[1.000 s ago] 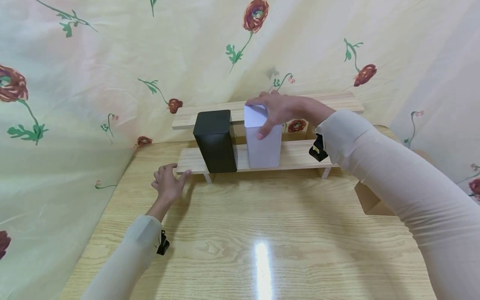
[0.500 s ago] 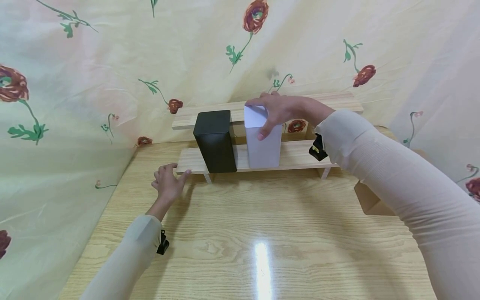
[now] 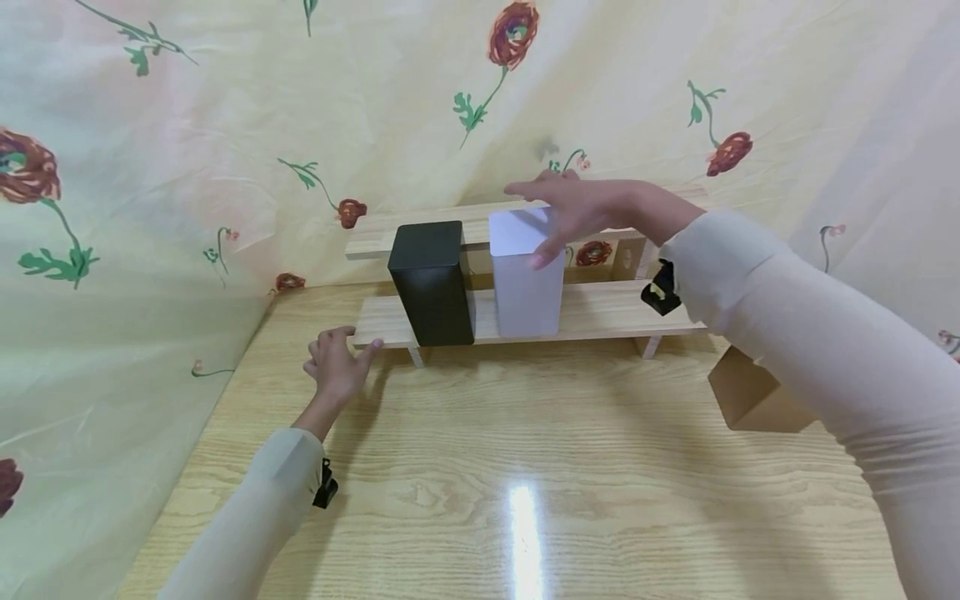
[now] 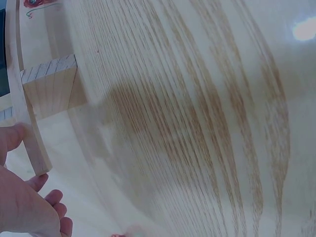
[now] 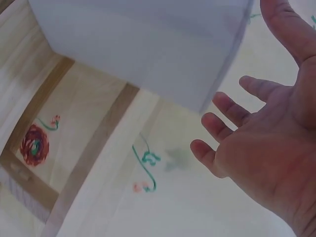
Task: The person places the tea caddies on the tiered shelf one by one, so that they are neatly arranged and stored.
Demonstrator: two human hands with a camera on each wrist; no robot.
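Note:
A two-tier wooden shelf [image 3: 607, 307] stands at the back of the table. On its lower board are a tall black box [image 3: 435, 296] at the left and a tall white box [image 3: 528, 296] beside it, both upright with a gap between. My left hand [image 3: 339, 367] grips the left end of the lower board; the left wrist view shows the thumb on one face of the board end [image 4: 37, 150] and a finger at its tip. My right hand [image 3: 581, 208] hovers at the white box's top right, fingers spread; in the right wrist view its palm is bare beside the box.
A brown cardboard box [image 3: 761, 396] sits on the table [image 3: 465, 467] at the right, partly behind my right sleeve. Behind the shelf hangs a flowered cloth [image 3: 420, 100], which also covers the sides. The shelf's upper board [image 3: 375, 237] runs behind both boxes.
My right hand has let go of the white box and drawn back to the right, its fingers opening. The white box stays where it was. My left hand has not moved.

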